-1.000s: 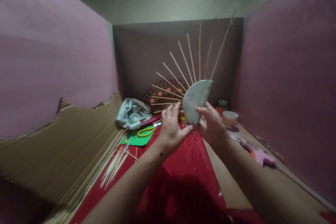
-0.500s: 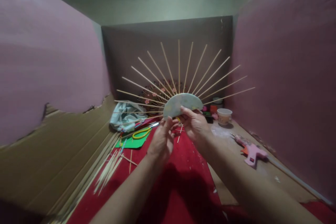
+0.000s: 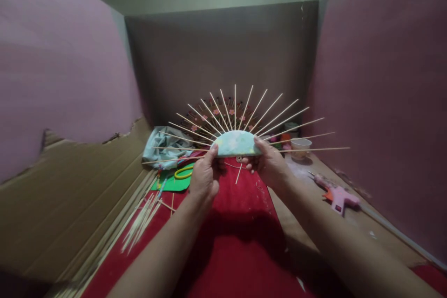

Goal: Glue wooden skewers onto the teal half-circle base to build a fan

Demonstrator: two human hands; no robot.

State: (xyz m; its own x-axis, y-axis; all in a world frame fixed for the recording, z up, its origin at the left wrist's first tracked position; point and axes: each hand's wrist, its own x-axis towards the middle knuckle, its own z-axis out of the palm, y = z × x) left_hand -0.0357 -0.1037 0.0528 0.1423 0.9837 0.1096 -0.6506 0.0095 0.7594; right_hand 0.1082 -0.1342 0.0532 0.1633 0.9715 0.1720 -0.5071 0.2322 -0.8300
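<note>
the thing is a pale blue-green half disc [image 3: 234, 144] with faint pastel blotches, flat edge down and pretty much level, curved edge up. thin wooden skewers [image 3: 314, 149] fan out of the curved side like sun rays, nearly flat at both ends and straight up in the middle. it's held in the air above the red cloth [image 3: 240, 242], left hand [image 3: 203, 179] pinching the left corner, right hand [image 3: 270, 165] gripping the right one.
</note>
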